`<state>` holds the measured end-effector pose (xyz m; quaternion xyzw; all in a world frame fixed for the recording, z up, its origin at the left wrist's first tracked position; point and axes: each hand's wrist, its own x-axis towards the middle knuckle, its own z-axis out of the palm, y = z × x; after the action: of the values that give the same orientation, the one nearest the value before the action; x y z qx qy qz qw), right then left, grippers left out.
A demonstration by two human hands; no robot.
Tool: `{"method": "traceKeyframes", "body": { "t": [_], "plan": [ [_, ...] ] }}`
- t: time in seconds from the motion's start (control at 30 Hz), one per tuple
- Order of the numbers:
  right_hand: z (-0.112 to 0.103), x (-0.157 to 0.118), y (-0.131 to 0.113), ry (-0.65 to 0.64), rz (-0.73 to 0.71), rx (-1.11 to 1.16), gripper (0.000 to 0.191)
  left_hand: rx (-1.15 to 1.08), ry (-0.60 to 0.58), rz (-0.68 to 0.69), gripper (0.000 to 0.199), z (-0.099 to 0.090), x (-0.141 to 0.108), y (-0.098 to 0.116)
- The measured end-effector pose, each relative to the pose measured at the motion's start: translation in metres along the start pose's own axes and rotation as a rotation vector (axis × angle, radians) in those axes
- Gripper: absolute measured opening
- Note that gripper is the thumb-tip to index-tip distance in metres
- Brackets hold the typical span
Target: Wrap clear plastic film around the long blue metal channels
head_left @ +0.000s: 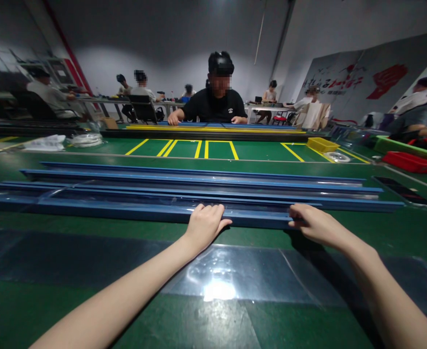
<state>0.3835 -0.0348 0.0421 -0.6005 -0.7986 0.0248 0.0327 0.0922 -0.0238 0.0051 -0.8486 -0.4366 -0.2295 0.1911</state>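
Closest to me lies a long blue channel strip [126, 212], its trough lined with clear, shiny film. My left hand [206, 224] is closed over its near wall, fingers inside the trough and thumb along the front. At the strip's right end, my right hand [313, 223] grips the tip with bent fingers; its fingertips are partly hidden. Several similar blue channels [198, 178] lie parallel just behind. A wide strip of clear film [257, 271] stretches flat across the table on my side, under my forearms, reflecting a bright light.
The green table [257, 150] has yellow tape marks. A phone [405, 191], a yellow tray [322, 144] and a red tray [411, 162] are right. Coiled material [86, 139] lies left. Opposite, a person in black [216, 106] touches blue and yellow strips [213, 129].
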Motion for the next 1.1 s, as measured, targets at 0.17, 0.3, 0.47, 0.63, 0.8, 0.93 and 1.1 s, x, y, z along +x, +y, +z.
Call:
{"method": "traceKeyframes", "body": {
  "t": [0.17, 0.3, 0.47, 0.63, 0.8, 0.93, 1.1],
  "plan": [
    [0.0, 0.001, 0.001, 0.007, -0.018, -0.002, 0.007, -0.016, -0.004, -0.026, 0.032, -0.001, 0.0, 0.001],
    [0.0, 0.001, 0.002, 0.012, 0.004, 0.004, 0.007, -0.019, -0.007, -0.058, 0.033, -0.003, -0.001, 0.001],
    [0.0, 0.002, 0.004, 0.023, 0.047, 0.008, 0.006, -0.02, 0.009, -0.124, 0.037, -0.004, -0.001, 0.001],
    [0.0, 0.002, 0.006, 0.016, 0.061, 0.001, 0.007, -0.026, 0.011, -0.131, 0.039, -0.002, -0.002, 0.002],
    [-0.002, 0.0, 0.003, 0.029, 0.048, -0.035, 0.012, 0.015, -0.01, -0.088, 0.036, -0.001, -0.002, 0.002],
    [0.0, 0.0, -0.005, 0.033, -0.023, -0.123, 0.028, 0.02, -0.026, -0.064, 0.037, -0.002, -0.002, 0.002],
    [0.012, 0.004, -0.011, 0.047, -0.055, -0.17, 0.046, 0.003, -0.043, -0.064, 0.037, -0.003, -0.001, 0.002]
  ]
}}
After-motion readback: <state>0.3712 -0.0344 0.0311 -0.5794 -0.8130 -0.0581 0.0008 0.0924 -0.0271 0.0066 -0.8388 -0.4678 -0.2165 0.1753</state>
